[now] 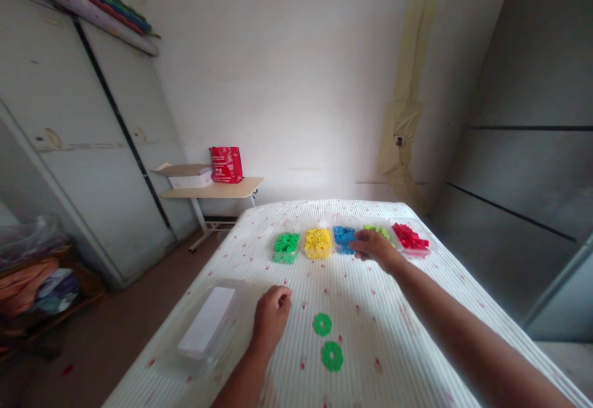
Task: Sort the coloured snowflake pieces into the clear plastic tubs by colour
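My right hand [374, 248] reaches over the right edge of a clear tub of blue flower-shaped discs [343, 236]. Its fingers are drawn together there, and what they hold, if anything, is hidden. It partly covers a tub of lime-green discs [376, 229]. My left hand [271, 316] rests on the cloth with its fingers curled in and nothing seen in them. To its right lie two green flower-shaped discs, the farther disc [322, 324] and the nearer disc [332, 356], flat and apart from each other.
Further tubs hold green discs [286, 244], yellow discs [317, 242] and red discs [409, 238]. A clear plastic container with a white block [207, 323] lies left of my left hand. Behind stands a small desk [241, 188] with a red bag [225, 164] and a box [191, 177].
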The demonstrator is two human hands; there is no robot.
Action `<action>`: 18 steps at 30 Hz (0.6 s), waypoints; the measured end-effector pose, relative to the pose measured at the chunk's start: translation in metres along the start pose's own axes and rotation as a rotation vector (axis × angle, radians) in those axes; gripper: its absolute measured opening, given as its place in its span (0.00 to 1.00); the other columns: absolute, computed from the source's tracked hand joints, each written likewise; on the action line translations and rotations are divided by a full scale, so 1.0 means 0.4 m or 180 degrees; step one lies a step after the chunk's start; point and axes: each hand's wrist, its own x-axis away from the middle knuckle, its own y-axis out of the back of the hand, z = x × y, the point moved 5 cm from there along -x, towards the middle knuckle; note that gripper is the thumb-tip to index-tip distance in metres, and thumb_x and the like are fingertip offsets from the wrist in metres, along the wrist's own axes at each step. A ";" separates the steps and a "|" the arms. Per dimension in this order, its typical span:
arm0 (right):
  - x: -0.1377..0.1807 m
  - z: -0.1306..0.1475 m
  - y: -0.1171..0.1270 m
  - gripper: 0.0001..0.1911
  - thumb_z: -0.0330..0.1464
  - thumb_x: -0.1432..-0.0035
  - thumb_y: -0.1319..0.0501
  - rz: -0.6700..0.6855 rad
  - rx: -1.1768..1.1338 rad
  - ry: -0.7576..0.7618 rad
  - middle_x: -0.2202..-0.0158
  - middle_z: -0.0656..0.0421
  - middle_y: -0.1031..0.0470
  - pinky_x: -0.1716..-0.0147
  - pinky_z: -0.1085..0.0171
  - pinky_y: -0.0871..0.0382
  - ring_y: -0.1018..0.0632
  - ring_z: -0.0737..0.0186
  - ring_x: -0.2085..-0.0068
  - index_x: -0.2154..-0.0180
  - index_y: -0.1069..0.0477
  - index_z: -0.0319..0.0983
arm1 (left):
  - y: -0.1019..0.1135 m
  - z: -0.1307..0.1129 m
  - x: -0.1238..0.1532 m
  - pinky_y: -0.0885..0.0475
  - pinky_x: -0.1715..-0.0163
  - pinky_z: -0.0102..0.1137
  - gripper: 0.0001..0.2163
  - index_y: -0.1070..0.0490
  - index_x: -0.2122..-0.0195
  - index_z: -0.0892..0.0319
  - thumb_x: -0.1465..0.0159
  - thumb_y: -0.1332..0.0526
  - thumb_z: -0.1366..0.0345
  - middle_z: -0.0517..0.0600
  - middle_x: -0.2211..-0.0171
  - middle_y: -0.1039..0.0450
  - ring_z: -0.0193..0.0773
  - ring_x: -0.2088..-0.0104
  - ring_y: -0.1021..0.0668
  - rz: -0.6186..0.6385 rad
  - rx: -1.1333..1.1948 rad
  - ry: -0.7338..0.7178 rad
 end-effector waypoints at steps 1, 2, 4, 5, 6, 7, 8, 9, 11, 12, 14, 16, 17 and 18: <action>-0.029 0.009 0.019 0.05 0.34 0.48 0.44 -0.0252 0.0064 0.0021 0.80 0.61 0.30 0.79 0.69 0.36 0.29 0.68 0.80 0.70 0.34 0.38 | 0.002 -0.001 0.000 0.31 0.64 0.30 0.09 0.28 0.72 0.59 0.45 0.47 0.72 0.49 0.71 0.25 0.35 0.69 0.24 0.0002 0.0010 -0.0001; -0.049 0.015 0.034 0.06 0.34 0.47 0.45 -0.0483 0.0154 0.0052 0.78 0.59 0.29 0.78 0.68 0.36 0.29 0.67 0.79 0.70 0.34 0.38 | 0.003 -0.001 -0.001 0.31 0.64 0.29 0.09 0.28 0.71 0.59 0.45 0.47 0.72 0.49 0.71 0.25 0.35 0.68 0.24 0.0004 0.0020 -0.0004; -0.059 0.016 0.044 0.07 0.34 0.47 0.46 -0.0858 0.0383 0.0160 0.76 0.57 0.29 0.76 0.66 0.37 0.28 0.66 0.77 0.72 0.33 0.38 | 0.005 -0.002 -0.001 0.31 0.64 0.29 0.09 0.28 0.71 0.59 0.45 0.48 0.72 0.49 0.71 0.24 0.35 0.68 0.24 0.0009 0.0040 -0.0016; -0.049 0.011 0.040 0.07 0.34 0.47 0.46 -0.0984 0.0505 0.0248 0.76 0.57 0.29 0.74 0.66 0.38 0.29 0.65 0.77 0.73 0.34 0.38 | 0.005 -0.001 -0.001 0.31 0.64 0.29 0.09 0.28 0.71 0.59 0.45 0.48 0.72 0.49 0.71 0.25 0.35 0.68 0.24 0.0014 0.0048 -0.0023; -0.030 0.003 0.030 0.08 0.34 0.48 0.47 -0.1065 0.0620 0.0354 0.76 0.57 0.30 0.73 0.66 0.38 0.29 0.64 0.76 0.75 0.35 0.39 | 0.004 0.000 -0.001 0.31 0.64 0.29 0.09 0.28 0.71 0.59 0.45 0.48 0.72 0.49 0.71 0.25 0.35 0.68 0.24 0.0020 0.0053 -0.0030; -0.005 -0.009 0.016 0.09 0.34 0.48 0.47 -0.1096 0.0724 0.0473 0.77 0.57 0.30 0.72 0.65 0.39 0.29 0.64 0.75 0.77 0.36 0.39 | 0.003 0.000 0.000 0.31 0.64 0.29 0.09 0.28 0.71 0.59 0.45 0.48 0.72 0.49 0.71 0.25 0.35 0.68 0.24 0.0027 0.0056 -0.0037; 0.025 -0.025 0.000 0.10 0.35 0.48 0.47 -0.1083 0.0813 0.0593 0.77 0.57 0.31 0.72 0.66 0.39 0.29 0.64 0.74 0.79 0.36 0.40 | 0.001 0.001 0.000 0.31 0.64 0.29 0.09 0.28 0.71 0.59 0.45 0.48 0.72 0.49 0.71 0.25 0.35 0.68 0.24 0.0039 0.0058 -0.0045; 0.056 -0.044 -0.015 0.10 0.36 0.49 0.47 -0.1045 0.0889 0.0704 0.77 0.58 0.31 0.71 0.66 0.40 0.29 0.63 0.74 0.79 0.37 0.40 | -0.001 0.001 0.001 0.31 0.64 0.29 0.09 0.28 0.71 0.59 0.46 0.48 0.72 0.49 0.71 0.25 0.35 0.68 0.24 0.0055 0.0057 -0.0051; 0.114 -0.088 -0.036 0.11 0.37 0.50 0.48 -0.0927 0.1001 0.0841 0.78 0.58 0.31 0.72 0.66 0.40 0.30 0.64 0.74 0.80 0.37 0.40 | -0.003 -0.001 0.002 0.32 0.64 0.29 0.09 0.28 0.71 0.59 0.46 0.48 0.72 0.49 0.71 0.25 0.35 0.68 0.24 0.0096 0.0050 -0.0063; 0.137 -0.110 -0.039 0.12 0.38 0.51 0.48 -0.0866 0.1034 0.0872 0.79 0.59 0.31 0.73 0.66 0.41 0.31 0.64 0.75 0.81 0.37 0.40 | -0.004 -0.004 0.003 0.32 0.64 0.29 0.09 0.28 0.71 0.59 0.46 0.48 0.72 0.49 0.71 0.25 0.35 0.68 0.24 0.0125 0.0043 -0.0071; 0.168 -0.150 -0.031 0.12 0.38 0.51 0.49 -0.0762 0.1080 0.0855 0.80 0.59 0.32 0.74 0.66 0.41 0.31 0.64 0.76 0.81 0.36 0.40 | -0.005 -0.014 0.007 0.33 0.65 0.29 0.09 0.28 0.71 0.59 0.46 0.48 0.72 0.49 0.71 0.26 0.35 0.69 0.25 0.0195 0.0023 -0.0092; 0.178 -0.181 -0.013 0.13 0.39 0.51 0.50 -0.0747 0.1111 0.0759 0.80 0.60 0.32 0.75 0.66 0.40 0.31 0.64 0.77 0.79 0.35 0.40 | -0.008 -0.031 0.014 0.33 0.66 0.29 0.09 0.28 0.72 0.59 0.46 0.48 0.72 0.49 0.72 0.26 0.34 0.70 0.26 0.0297 0.0007 -0.0136; 0.177 -0.191 -0.005 0.13 0.39 0.50 0.50 -0.0768 0.1124 0.0707 0.80 0.60 0.32 0.75 0.67 0.40 0.31 0.64 0.77 0.79 0.35 0.40 | -0.011 -0.043 0.018 0.33 0.66 0.28 0.09 0.28 0.72 0.59 0.46 0.47 0.71 0.48 0.72 0.27 0.34 0.71 0.26 0.0363 0.0004 -0.0168; 0.175 -0.199 0.001 0.14 0.40 0.49 0.51 -0.0778 0.1143 0.0663 0.80 0.60 0.32 0.75 0.67 0.40 0.30 0.64 0.76 0.78 0.35 0.40 | -0.015 -0.057 0.024 0.34 0.67 0.28 0.08 0.27 0.72 0.59 0.46 0.46 0.71 0.47 0.72 0.27 0.33 0.71 0.27 0.0440 0.0007 -0.0209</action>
